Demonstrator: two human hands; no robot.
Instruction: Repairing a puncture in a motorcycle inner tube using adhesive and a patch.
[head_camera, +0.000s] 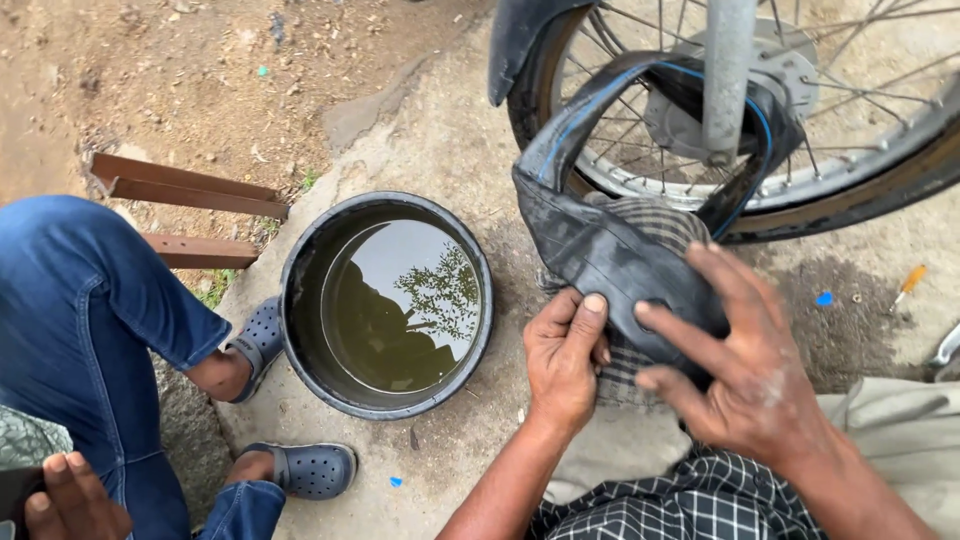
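Round black basin of water (300, 300) on concrete; grey perforated clogs (312, 468) beside it; spoked wheel (850, 130); possibly an orange-handled screwdriver (910, 282).

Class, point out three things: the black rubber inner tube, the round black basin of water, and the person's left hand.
Black rubber inner tube (610, 250): head view, on its flattened lower fold.
Round black basin of water (300, 262): head view, on its left rim.
Left hand (562, 362): head view, back of hand.
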